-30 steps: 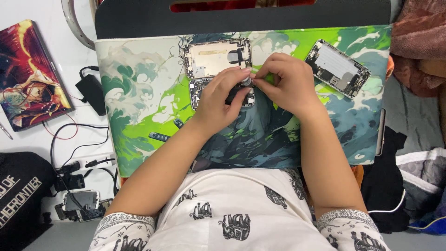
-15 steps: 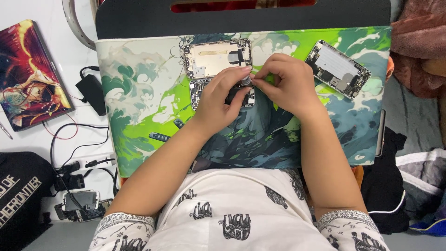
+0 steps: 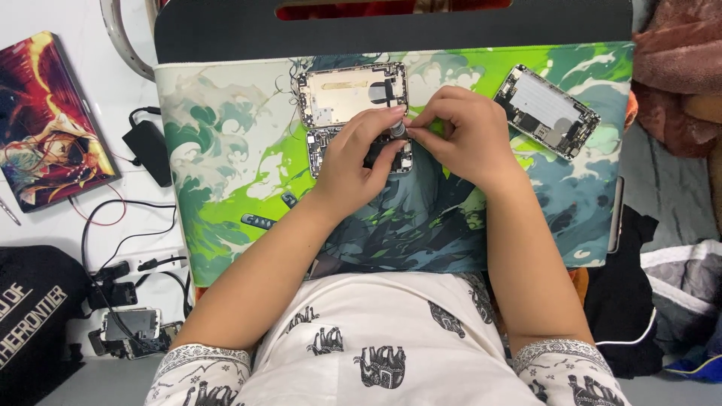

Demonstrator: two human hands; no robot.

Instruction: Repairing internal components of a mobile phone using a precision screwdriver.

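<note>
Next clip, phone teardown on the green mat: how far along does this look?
Done: the phone on the mat is opened, its gold-lined shell lying bare. A second opened phone lies apart at right. In hand: left hand steadies the lower piece; right hand pinches a small tool over it. Left: both phones still open, two small dark parts loose.

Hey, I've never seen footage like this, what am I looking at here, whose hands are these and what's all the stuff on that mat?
This is one view from a camera worn on a person's head, looking down at their own two bare hands. No machine is involved. The left hand and right hand meet over an opened phone lying on a green and blue patterned mat. The fingertips pinch a small grey part; what it is cannot be told. A second opened phone lies to the right on the mat. Left of the mat are a black charger, cables and a colourful book.
</note>
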